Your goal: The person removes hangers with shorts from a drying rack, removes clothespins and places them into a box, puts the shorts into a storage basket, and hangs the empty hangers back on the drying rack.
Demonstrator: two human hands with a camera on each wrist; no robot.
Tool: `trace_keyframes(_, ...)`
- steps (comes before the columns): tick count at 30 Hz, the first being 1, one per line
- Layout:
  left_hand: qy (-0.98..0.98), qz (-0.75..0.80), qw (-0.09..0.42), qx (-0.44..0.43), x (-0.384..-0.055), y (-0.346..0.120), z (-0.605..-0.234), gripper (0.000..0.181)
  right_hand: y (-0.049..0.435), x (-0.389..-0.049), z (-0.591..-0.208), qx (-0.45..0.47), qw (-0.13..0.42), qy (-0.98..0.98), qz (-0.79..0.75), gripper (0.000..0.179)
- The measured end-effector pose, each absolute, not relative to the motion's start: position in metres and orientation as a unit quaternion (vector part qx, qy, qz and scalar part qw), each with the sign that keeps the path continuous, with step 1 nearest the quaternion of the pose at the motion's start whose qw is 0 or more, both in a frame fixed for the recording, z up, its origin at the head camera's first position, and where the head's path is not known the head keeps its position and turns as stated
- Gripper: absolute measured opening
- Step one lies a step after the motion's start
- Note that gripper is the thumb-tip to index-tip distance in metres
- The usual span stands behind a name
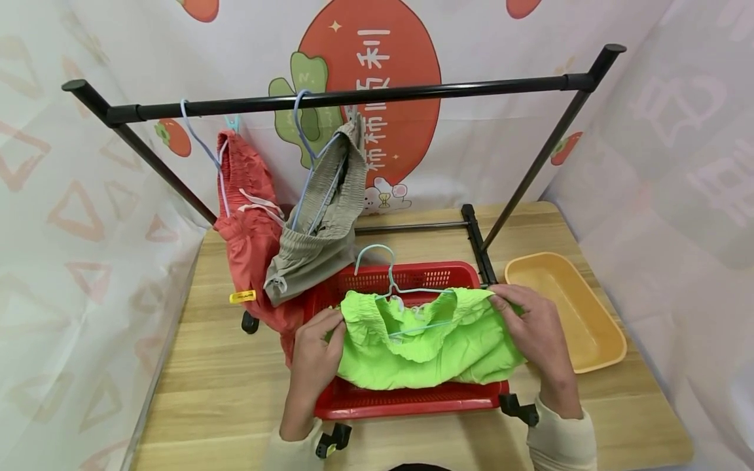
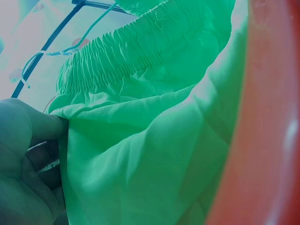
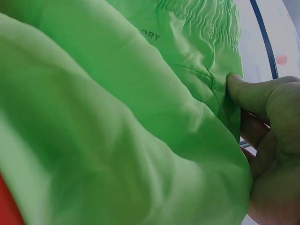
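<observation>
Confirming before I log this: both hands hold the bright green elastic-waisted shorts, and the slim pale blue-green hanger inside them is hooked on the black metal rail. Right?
Not quite: the hanger is not hooked on the rail; the head view shows its hook below, apart from it. The left hand and right hand do hold the green shorts.

Lime-green garment (image 1: 424, 369); red basket (image 1: 406, 411); black rack (image 1: 448, 91); yellow-orange tray (image 1: 562, 304); wood-grain tabletop (image 1: 218, 405); fruit-patterned white backdrop (image 1: 483, 157).

We get a bright head view, softly shadowed table (image 1: 218, 405), blue-tinted left wrist view, and shorts (image 3: 117, 140) partly blurred at right wrist.
</observation>
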State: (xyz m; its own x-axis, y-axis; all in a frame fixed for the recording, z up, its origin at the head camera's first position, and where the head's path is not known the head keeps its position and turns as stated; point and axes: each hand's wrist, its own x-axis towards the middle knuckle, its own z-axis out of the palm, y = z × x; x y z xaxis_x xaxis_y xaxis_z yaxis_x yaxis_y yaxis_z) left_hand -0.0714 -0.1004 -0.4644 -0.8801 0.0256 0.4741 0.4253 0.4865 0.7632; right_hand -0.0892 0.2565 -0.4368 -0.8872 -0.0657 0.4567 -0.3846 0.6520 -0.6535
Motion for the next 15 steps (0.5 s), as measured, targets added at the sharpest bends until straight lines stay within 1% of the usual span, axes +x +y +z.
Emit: trace_keyframes(15,-0.810,-0.524,0.225,-0.138,-0.065,-0.100,-0.463,0.029,0.269,-0.086,-0.441,0.148,0.204,-0.869,0.426,0.027)
